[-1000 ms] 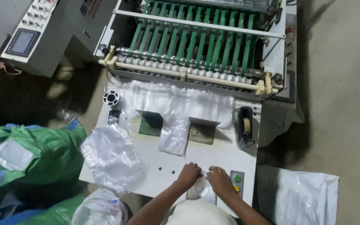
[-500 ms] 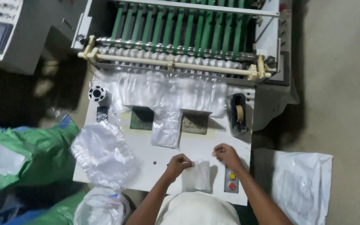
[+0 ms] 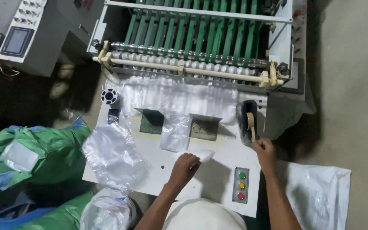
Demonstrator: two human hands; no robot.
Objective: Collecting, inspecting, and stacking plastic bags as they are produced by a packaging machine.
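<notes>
- On the white bench (image 3: pixel 218 179), near its front middle, a small folded bundle of clear plastic bags (image 3: pixel 204 156) lies flat, pinned under the fingertips of the left hand (image 3: pixel 185 167).
- The left hand is closed down on that bundle, fingers curled over its near edge, holding it folded.
- The right hand (image 3: pixel 264 149) is well apart from it, up at the tape dispenser (image 3: pixel 248 121) on the bench's right side; its fingers pinch at the loose end of the tan tape (image 3: pixel 250 124), though how firmly they grip is hard to tell.
- Judged from this, the step in hand is binding: the bundle is held shut while a strip of tape is drawn.
- The next move seems to call for pulling a short length clear, tearing it off, and carrying it to the bundle without letting the fold spring open.
- Just behind the bundle a further stack of bags (image 3: pixel 175 132) hangs off the machine's outfeed, below the green belts (image 3: pixel 192 34) and rollers (image 3: pixel 184 64).
- To the left lies a loose heap of finished bags (image 3: pixel 113 155); a three-button panel (image 3: pixel 241 196) sits by the front right edge.
</notes>
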